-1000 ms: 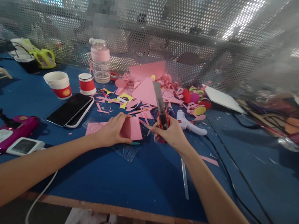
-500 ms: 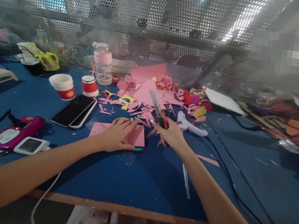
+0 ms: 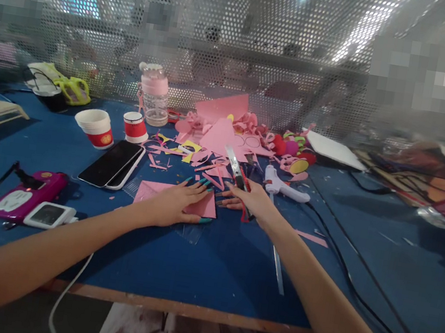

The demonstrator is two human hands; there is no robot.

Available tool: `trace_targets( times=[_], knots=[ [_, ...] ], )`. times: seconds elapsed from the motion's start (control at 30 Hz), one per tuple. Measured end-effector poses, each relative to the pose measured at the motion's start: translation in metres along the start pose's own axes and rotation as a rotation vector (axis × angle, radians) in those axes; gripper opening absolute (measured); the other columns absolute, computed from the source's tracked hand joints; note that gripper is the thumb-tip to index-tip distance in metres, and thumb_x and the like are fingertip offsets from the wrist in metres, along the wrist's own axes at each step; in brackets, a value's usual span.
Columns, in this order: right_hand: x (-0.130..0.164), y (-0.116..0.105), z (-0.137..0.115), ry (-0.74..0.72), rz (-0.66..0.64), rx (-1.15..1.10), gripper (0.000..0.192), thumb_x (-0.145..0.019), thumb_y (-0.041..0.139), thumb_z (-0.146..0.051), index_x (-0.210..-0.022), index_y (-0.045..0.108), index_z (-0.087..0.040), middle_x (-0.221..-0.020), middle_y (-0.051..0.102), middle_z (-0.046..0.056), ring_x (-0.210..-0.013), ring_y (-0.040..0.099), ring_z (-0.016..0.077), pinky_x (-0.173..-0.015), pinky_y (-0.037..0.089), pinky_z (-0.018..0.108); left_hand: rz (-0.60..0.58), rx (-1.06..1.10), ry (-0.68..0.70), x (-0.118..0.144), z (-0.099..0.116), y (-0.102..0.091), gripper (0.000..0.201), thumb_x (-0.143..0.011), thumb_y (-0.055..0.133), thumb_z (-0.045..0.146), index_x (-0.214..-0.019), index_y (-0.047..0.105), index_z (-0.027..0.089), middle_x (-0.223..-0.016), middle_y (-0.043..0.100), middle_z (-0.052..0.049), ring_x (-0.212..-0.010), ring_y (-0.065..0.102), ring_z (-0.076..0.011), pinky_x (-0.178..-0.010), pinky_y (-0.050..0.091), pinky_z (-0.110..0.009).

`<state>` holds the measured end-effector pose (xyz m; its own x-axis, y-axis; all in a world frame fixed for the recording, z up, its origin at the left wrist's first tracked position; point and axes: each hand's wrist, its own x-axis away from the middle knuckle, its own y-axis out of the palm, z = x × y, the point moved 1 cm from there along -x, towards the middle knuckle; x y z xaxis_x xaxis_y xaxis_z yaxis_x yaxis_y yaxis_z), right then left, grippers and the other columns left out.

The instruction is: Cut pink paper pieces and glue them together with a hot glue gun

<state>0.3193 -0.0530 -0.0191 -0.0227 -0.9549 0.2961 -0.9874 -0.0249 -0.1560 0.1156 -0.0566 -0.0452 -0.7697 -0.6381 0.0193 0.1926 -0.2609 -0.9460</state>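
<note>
My left hand (image 3: 177,202) lies flat, fingers spread, on a pink paper sheet (image 3: 146,191) that rests on the blue table (image 3: 198,264). Just right of it, my right hand (image 3: 253,199) grips a red utility knife (image 3: 238,174) with its blade pushed out and pointing up and away. The fingertips of my right hand touch the sheet's right edge. A clear plastic piece (image 3: 190,233) sticks out from under the sheet toward me.
Pink and yellow paper scraps (image 3: 207,153), a white glue gun (image 3: 284,187), two phones (image 3: 113,163), two paper cups (image 3: 95,128), a pink bottle (image 3: 153,93) and a pink device (image 3: 25,198) lie around. A metal ruler (image 3: 277,268) lies right of my right arm. Perforated metal screen behind.
The pink paper, held raised and folded by my left hand, has come down flat on the table; my left hand now presses it with spread fingers. The knife has tilted lower.
</note>
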Motion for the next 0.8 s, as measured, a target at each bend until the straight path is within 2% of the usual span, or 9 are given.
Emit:
trace_targets(
  times=[0.13, 0.27, 0.4, 0.5, 0.57, 0.63, 0.73, 0.8],
  knots=[
    [-0.003, 0.000, 0.002, 0.009, -0.044, -0.185, 0.013, -0.081, 0.063, -0.017, -0.090, 0.053, -0.016, -0.074, 0.072, 0.008, -0.061, 0.069, 0.0166, -0.056, 0.059, 0.024, 0.059, 0.067, -0.095, 0.000, 0.003, -0.004, 0.077, -0.077, 0.059, 0.050, -0.140, 0.035, 0.012, -0.143, 0.038, -0.015, -0.134, 0.032, -0.0311, -0.109, 0.025, -0.047],
    [0.001, 0.003, 0.000, 0.040, -0.124, -0.299, 0.015, -0.081, 0.064, -0.018, -0.090, 0.052, -0.017, -0.079, 0.072, 0.010, -0.067, 0.070, 0.0191, -0.057, 0.060, 0.029, 0.141, 0.063, -0.125, 0.004, 0.014, -0.005, 0.090, -0.067, 0.065, 0.042, -0.142, 0.029, 0.006, -0.134, 0.048, -0.022, -0.123, 0.046, -0.0374, -0.097, 0.041, -0.047],
    [0.003, 0.005, -0.002, 0.043, -0.153, -0.362, 0.011, -0.082, 0.061, -0.015, -0.088, 0.051, -0.017, -0.081, 0.072, 0.011, -0.068, 0.070, 0.0194, -0.061, 0.060, 0.031, 0.214, -0.009, -0.041, 0.008, 0.027, 0.001, 0.085, -0.071, 0.055, 0.028, -0.145, 0.018, 0.006, -0.127, 0.053, -0.023, -0.110, 0.056, -0.0332, -0.086, 0.047, -0.042],
    [0.001, 0.004, -0.002, 0.032, -0.125, -0.380, 0.006, -0.084, 0.058, -0.013, -0.085, 0.052, -0.016, -0.080, 0.072, 0.011, -0.070, 0.070, 0.0186, -0.063, 0.059, 0.029, 0.220, -0.020, -0.078, 0.009, 0.029, 0.002, 0.073, -0.077, 0.045, 0.022, -0.144, 0.020, 0.006, -0.098, 0.065, -0.016, -0.081, 0.064, -0.0262, -0.070, 0.049, -0.037],
    [0.000, 0.003, -0.003, 0.042, -0.094, -0.390, 0.005, -0.085, 0.056, -0.012, -0.082, 0.054, -0.015, -0.081, 0.072, 0.012, -0.071, 0.070, 0.0183, -0.064, 0.059, 0.029, 0.288, 0.094, -0.138, 0.009, 0.025, -0.002, 0.065, -0.081, 0.041, 0.021, -0.142, 0.026, 0.007, -0.078, 0.064, -0.007, -0.065, 0.060, -0.0197, -0.062, 0.046, -0.031],
    [0.000, 0.002, -0.004, 0.038, -0.074, -0.402, 0.005, -0.085, 0.055, -0.012, -0.081, 0.055, -0.014, -0.082, 0.072, 0.012, -0.070, 0.070, 0.0175, -0.064, 0.059, 0.029, 0.395, 0.293, -0.176, 0.009, 0.019, -0.007, 0.058, -0.083, 0.040, 0.023, -0.139, 0.032, 0.008, -0.064, 0.056, 0.000, -0.056, 0.053, -0.0144, -0.057, 0.042, -0.026],
    [0.000, 0.001, -0.005, -0.001, -0.079, -0.423, 0.004, -0.083, 0.057, -0.013, -0.080, 0.058, -0.013, -0.084, 0.072, 0.011, -0.071, 0.070, 0.0166, -0.063, 0.058, 0.026, 0.492, 0.619, -0.182, 0.007, 0.011, -0.011, 0.054, -0.085, 0.043, 0.027, -0.135, 0.036, 0.008, -0.057, 0.043, 0.006, -0.050, 0.041, -0.0105, -0.050, 0.033, -0.022],
    [-0.001, 0.001, -0.004, -0.030, -0.094, -0.434, 0.003, -0.081, 0.059, -0.012, -0.079, 0.060, -0.014, -0.086, 0.072, 0.010, -0.074, 0.070, 0.0163, -0.065, 0.058, 0.025, 0.507, 0.779, -0.177, 0.006, 0.007, -0.011, 0.054, -0.085, 0.046, 0.031, -0.133, 0.036, 0.010, -0.058, 0.041, 0.006, -0.050, 0.037, -0.0098, -0.047, 0.030, -0.022]
  ],
)
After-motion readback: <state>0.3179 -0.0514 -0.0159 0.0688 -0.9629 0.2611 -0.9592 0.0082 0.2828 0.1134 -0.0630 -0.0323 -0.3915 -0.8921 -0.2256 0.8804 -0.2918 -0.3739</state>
